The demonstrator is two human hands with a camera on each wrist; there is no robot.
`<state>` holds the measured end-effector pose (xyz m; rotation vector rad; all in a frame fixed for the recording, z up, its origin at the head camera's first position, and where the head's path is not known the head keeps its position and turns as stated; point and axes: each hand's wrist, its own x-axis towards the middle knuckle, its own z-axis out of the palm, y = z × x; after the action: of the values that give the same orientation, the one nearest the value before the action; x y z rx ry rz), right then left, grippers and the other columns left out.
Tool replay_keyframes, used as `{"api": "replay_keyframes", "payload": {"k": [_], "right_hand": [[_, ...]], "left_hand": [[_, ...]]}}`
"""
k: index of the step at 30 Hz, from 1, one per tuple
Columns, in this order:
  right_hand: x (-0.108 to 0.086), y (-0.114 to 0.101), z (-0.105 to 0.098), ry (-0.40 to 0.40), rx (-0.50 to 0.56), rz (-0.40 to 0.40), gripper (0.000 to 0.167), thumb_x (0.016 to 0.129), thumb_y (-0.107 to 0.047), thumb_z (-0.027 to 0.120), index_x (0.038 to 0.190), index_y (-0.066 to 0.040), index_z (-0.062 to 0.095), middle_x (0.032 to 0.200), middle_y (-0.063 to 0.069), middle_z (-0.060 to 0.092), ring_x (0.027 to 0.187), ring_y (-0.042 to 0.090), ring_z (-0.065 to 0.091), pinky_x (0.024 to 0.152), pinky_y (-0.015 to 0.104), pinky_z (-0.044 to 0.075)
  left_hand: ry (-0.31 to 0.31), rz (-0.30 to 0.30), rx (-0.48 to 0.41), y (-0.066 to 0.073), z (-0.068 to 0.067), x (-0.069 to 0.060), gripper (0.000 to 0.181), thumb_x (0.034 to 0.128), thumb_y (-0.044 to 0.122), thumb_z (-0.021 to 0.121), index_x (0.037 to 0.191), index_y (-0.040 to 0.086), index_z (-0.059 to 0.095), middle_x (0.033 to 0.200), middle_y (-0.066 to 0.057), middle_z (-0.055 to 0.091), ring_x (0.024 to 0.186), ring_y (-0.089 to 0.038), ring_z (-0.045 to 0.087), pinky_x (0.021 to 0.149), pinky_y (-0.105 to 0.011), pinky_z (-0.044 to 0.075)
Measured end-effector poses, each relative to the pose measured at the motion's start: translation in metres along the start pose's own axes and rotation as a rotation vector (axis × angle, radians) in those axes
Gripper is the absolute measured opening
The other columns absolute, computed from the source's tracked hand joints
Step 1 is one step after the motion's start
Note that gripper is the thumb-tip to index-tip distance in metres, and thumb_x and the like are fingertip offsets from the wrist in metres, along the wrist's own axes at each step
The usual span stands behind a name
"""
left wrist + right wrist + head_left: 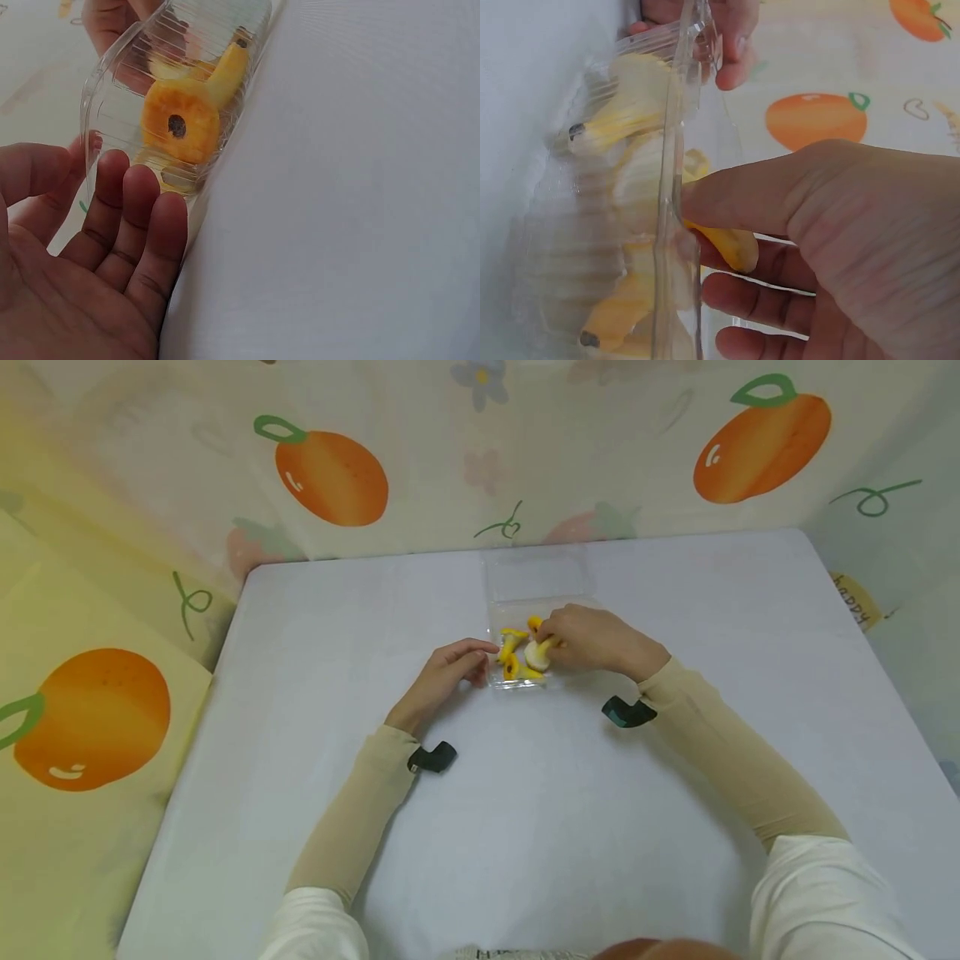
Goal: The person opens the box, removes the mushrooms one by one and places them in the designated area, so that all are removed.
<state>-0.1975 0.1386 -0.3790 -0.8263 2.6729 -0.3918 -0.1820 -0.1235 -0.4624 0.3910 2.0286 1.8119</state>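
A clear plastic box (492,680) with its lid (536,572) folded back stands on the white table. Inside lie several yellow mushroom-shaped pieces (522,672); one round orange-yellow face with a dark centre (196,127) shows through the ribbed wall. Over the box, my right hand (588,637) pinches the yellow stem of a mushroom-shaped piece (537,657) with a pale round end. From the right wrist, that stem (733,246) pokes out below the thumb. My left hand (448,675) is at the box's left side, forefinger touching the edge, its other fingers loosely bent.
The white tablecloth (510,810) spreads around the box on all sides. Behind the table's far edge hangs a curtain (427,468) printed with oranges. Dark wrist devices (432,757) are worn on both forearms.
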Motion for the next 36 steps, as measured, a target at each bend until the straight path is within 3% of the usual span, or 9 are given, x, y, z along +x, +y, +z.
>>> {"api": "replay_keyframes", "payload": {"k": [6, 14, 23, 31, 36], "right_hand": [[-0.005, 0.003, -0.002, 0.062, -0.059, -0.053, 0.024, 0.092, -0.014, 0.070, 0.114, -0.006, 0.075, 0.111, 0.013, 0.069, 0.104, 0.032, 0.056, 0.091, 0.043, 0.048], [-0.006, 0.001, -0.001, 0.071, -0.111, -0.057, 0.024, 0.090, -0.011, 0.068, 0.112, -0.007, 0.077, 0.107, 0.012, 0.068, 0.100, 0.030, 0.054, 0.088, 0.041, 0.046], [-0.007, 0.003, -0.001, 0.048, -0.009, 0.000, 0.024, 0.096, -0.018, 0.066, 0.117, -0.009, 0.074, 0.115, 0.008, 0.068, 0.109, 0.026, 0.058, 0.087, 0.042, 0.054], [-0.007, 0.008, -0.001, 0.088, 0.130, 0.027, 0.028, 0.096, -0.021, 0.067, 0.119, -0.008, 0.073, 0.113, 0.008, 0.069, 0.092, 0.023, 0.058, 0.078, 0.037, 0.052], [-0.009, 0.013, 0.000, 0.121, 0.236, 0.063, 0.032, 0.095, -0.026, 0.066, 0.123, -0.011, 0.070, 0.110, 0.004, 0.068, 0.091, 0.021, 0.059, 0.079, 0.036, 0.051]], "left_hand": [[0.014, -0.013, -0.025, 0.002, 0.002, 0.000, 0.029, 0.1050, 0.013, 0.050, 0.125, -0.003, 0.065, 0.090, -0.001, 0.060, 0.078, -0.013, 0.059, 0.073, -0.022, 0.056], [0.020, 0.001, -0.034, 0.002, 0.002, -0.001, 0.030, 0.1048, 0.012, 0.049, 0.126, -0.004, 0.064, 0.089, -0.001, 0.060, 0.077, -0.013, 0.059, 0.072, -0.022, 0.056], [0.014, -0.013, -0.025, 0.002, 0.001, 0.000, 0.030, 0.1052, 0.012, 0.049, 0.126, -0.002, 0.065, 0.090, -0.002, 0.059, 0.078, -0.015, 0.059, 0.073, -0.023, 0.055], [0.017, -0.011, -0.033, 0.002, 0.001, -0.001, 0.030, 0.1049, 0.012, 0.049, 0.126, -0.003, 0.065, 0.089, -0.002, 0.060, 0.077, -0.014, 0.059, 0.072, -0.022, 0.055], [0.005, 0.001, -0.044, 0.000, 0.000, -0.001, 0.031, 0.1048, 0.013, 0.050, 0.126, -0.004, 0.064, 0.090, -0.002, 0.061, 0.078, -0.014, 0.060, 0.072, -0.023, 0.056]]}}
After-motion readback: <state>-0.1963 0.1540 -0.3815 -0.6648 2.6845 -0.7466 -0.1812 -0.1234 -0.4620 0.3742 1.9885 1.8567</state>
